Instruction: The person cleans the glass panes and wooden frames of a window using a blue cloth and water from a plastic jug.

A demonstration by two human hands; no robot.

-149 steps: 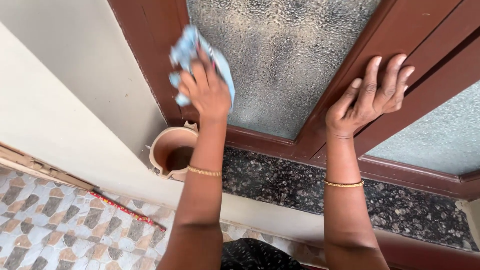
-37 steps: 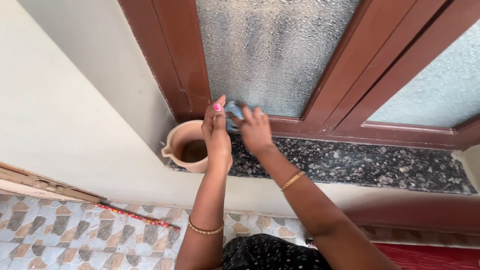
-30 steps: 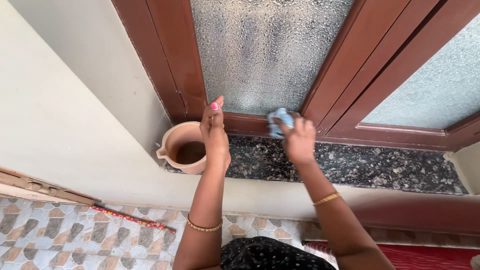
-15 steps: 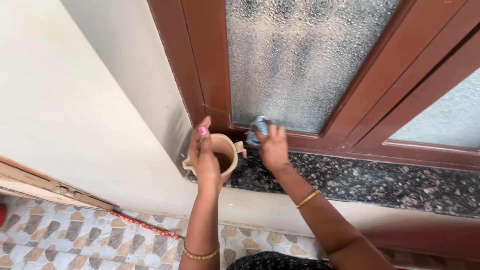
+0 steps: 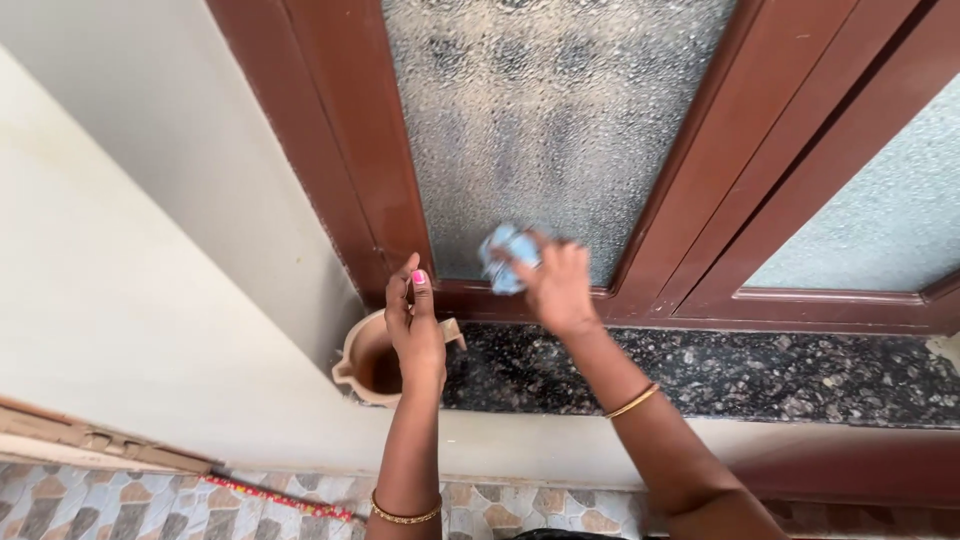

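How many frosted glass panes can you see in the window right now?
2. One textured glass pane is above the right hand, which presses a blue cloth at its lower edge. The second pane is at the right edge, partly cut off. More may lie out of view.

Left hand point(image 5: 415, 335) hides pot point(image 5: 362, 360) inside; cloth point(image 5: 506, 257) blurred, window point(image 5: 550, 120) top cut off.

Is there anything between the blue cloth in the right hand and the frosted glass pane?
Nothing visible: the right hand presses the blue cloth at the bottom edge of the frosted glass pane.
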